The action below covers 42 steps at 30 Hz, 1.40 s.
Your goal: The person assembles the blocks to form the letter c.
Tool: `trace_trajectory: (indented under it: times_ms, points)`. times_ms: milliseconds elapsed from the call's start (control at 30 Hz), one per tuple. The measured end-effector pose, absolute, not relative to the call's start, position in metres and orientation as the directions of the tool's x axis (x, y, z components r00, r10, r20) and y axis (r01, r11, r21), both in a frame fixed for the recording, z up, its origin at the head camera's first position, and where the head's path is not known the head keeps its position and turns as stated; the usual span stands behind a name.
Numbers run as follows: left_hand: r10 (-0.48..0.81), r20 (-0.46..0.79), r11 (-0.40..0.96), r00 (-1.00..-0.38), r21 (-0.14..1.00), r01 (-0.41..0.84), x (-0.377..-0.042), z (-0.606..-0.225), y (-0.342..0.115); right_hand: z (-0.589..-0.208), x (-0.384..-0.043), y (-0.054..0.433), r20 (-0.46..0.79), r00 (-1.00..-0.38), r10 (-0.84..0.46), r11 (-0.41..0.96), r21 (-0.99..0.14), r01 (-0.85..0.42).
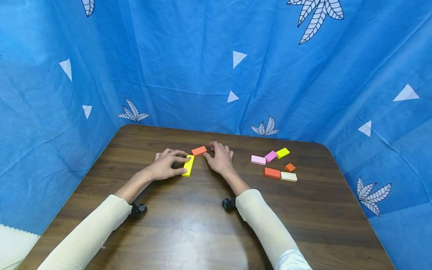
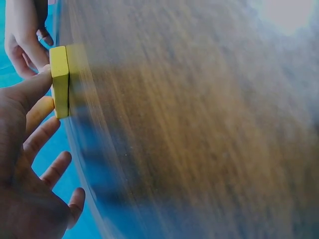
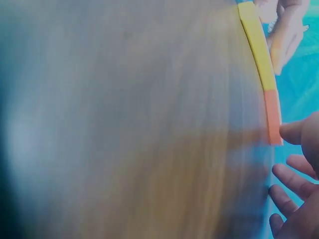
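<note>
A yellow block (image 1: 188, 166) lies on the wooden table with its long side running away from me. My left hand (image 1: 165, 165) pinches it from the left, thumb at the near end and index finger at the far end; the other fingers spread out. At the block's far end sits an orange block (image 1: 199, 150), angled off to the right, and in the right wrist view the two meet end to end. My right hand (image 1: 220, 159) is at the orange block's right end, its thumb tip touching there and its other fingers loosely bent beyond.
To the right lie a pale pink block (image 1: 258, 160), a darker pink block (image 1: 270, 156) and another yellow block (image 1: 282, 153) in a row. Nearer are a red-orange block (image 1: 272, 173), a cream block (image 1: 288, 176) and a small orange piece (image 1: 290, 167). A blue curtain (image 1: 189, 75) hangs behind the table.
</note>
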State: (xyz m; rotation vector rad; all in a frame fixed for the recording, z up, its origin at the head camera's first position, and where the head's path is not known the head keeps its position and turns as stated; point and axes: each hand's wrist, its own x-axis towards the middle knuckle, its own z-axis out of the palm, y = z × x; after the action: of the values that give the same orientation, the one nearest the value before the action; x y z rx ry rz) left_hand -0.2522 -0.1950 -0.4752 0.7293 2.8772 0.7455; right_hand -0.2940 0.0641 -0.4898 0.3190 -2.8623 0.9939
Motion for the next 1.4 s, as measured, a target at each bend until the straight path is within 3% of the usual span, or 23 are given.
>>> trace_trajectory:
  times_ms: [233,867,1400]
  points:
    - [0.467,0.043,0.762,-0.883,0.486,0.427,-0.253,-0.479,-0.196,-0.483,-0.297,0.116,0.148,-0.971,-0.19,0.799,-0.551,-0.24]
    - [0.471,0.046,0.757,-0.881,0.492,0.43,-0.252,-0.477,-0.198,-0.467,-0.276,0.228,0.137,-0.99,-0.044,0.797,-0.592,-0.118]
    - [0.455,0.053,0.764,-0.889,0.489,0.421,-0.251,-0.478,-0.196,-0.47,-0.267,0.269,0.111,-0.993,-0.039,0.873,-0.48,-0.088]
